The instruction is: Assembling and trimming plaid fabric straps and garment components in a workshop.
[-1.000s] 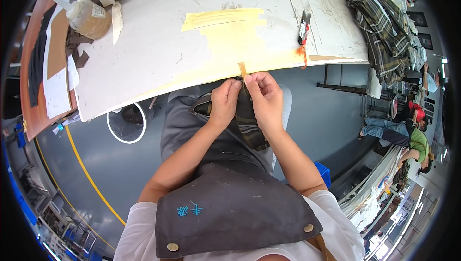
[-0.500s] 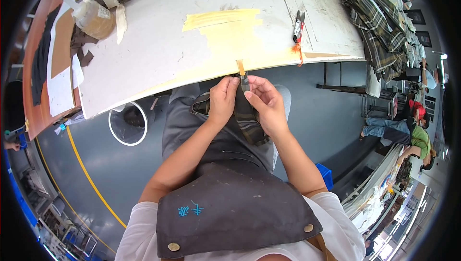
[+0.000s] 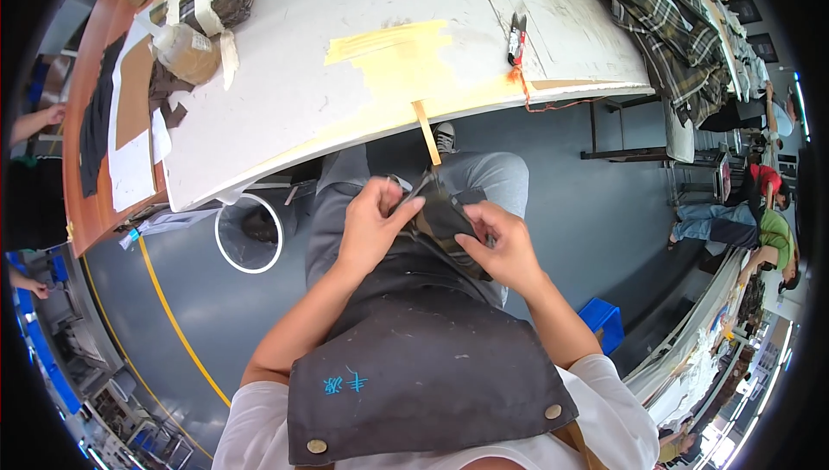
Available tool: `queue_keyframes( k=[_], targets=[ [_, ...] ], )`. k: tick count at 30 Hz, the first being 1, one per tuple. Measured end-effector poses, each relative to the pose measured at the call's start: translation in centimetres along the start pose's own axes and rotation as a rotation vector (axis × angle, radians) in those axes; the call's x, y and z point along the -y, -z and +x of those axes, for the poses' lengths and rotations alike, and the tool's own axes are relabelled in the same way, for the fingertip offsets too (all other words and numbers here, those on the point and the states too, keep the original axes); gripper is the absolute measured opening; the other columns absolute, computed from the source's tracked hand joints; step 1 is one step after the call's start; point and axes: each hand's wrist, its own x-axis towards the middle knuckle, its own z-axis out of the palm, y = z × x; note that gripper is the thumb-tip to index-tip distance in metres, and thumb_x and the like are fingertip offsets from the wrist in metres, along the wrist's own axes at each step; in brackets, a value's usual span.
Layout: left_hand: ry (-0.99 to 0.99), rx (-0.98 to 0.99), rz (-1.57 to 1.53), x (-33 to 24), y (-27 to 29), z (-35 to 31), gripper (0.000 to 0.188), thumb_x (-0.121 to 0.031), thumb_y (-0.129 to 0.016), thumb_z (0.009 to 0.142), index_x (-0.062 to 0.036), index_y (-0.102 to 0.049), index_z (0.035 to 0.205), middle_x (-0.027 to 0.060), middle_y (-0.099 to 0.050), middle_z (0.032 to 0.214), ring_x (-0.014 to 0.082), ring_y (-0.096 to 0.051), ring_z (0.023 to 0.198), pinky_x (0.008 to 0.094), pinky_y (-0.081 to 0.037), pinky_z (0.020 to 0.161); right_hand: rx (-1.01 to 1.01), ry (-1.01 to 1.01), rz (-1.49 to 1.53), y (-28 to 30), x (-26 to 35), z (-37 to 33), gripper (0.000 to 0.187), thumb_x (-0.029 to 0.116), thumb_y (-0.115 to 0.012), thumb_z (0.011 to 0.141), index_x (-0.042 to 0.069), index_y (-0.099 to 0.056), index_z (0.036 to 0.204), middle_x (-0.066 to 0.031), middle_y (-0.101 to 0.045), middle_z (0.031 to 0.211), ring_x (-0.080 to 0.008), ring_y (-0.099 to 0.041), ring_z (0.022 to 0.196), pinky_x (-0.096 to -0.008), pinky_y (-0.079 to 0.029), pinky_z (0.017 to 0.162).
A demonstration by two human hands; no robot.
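A dark plaid fabric piece [image 3: 442, 226] is stretched between my hands above my lap. My left hand [image 3: 373, 221] pinches its left edge, fingertips slightly blurred. On the other side my right hand [image 3: 505, 244] is closed on the cloth, thumb on top. A flat tan strip [image 3: 427, 133] sticks out from the table's front edge toward me, and its end is just above the fabric's top; whether they touch, I cannot tell. Some of the cloth is hidden by my fingers.
The pale table [image 3: 276, 81] has yellow tape [image 3: 389, 51], thread snips [image 3: 516, 42] with red handles, and a plastic bottle [image 3: 187, 53]. Plaid garments [image 3: 669, 29] hang over its right side. Below are a white-rimmed bin [image 3: 249, 233] and a blue crate [image 3: 602, 325].
Both hands have drawn back from the table edge toward my body and moved apart, spreading the fabric. More of the tan strip now shows.
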Motion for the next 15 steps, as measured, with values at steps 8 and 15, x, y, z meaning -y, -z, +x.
queue_keyframes(
  k=[8, 15],
  targets=[
    [0.479, 0.784, -1.086, -1.0, 2.0, -5.1, 0.054, -0.027, -0.076, 0.072, 0.0018, -0.054, 0.112, 0.006, -0.061, 0.097, 0.0116, -0.056, 0.091, 0.0267, -0.044, 0.082, 0.145, 0.146, -0.011, 3.1, 2.5, -2.3, 0.02, -0.006, -0.067, 0.067, 0.003, -0.061, 0.084, -0.0018, -0.05, 0.069, -0.0118, -0.045, 0.055, -0.0248, -0.038, 0.05],
    [0.227, 0.851, -1.192, -2.4, 0.4, -6.2, 0.049, -0.002, -0.076, 0.052, 0.0023, -0.06, 0.099, 0.0088, -0.064, 0.089, 0.0179, -0.061, 0.083, 0.0284, -0.048, 0.079, 0.271, 0.247, -0.093, 3.4, 3.8, -1.6, 0.014, -0.002, -0.068, 0.069, 0.003, -0.059, 0.078, -0.003, -0.049, 0.065, -0.0117, -0.047, 0.054, -0.0257, -0.038, 0.048]
  ],
)
